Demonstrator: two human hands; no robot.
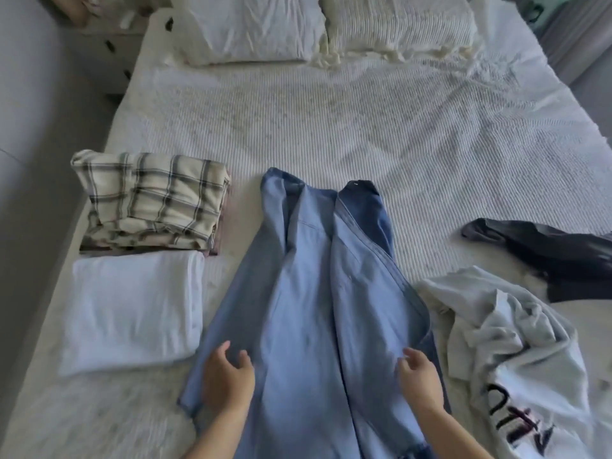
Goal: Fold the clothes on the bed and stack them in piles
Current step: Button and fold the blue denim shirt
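Both hands, left hand (pixel 228 372) and right hand (pixel 419 376), are hovering loosely open, holding nothing, over the jeans (pixel 308 293); smoothing before folding away from the plaid pile (pixel 149 203) seems wise.

Lt blue jeans (pixel 308 293), cream/grey plaid shirt (pixel 152 200), white folded top (pixel 132 309), black garment (pixel 556 256), white bedspread (pixel 364 120).
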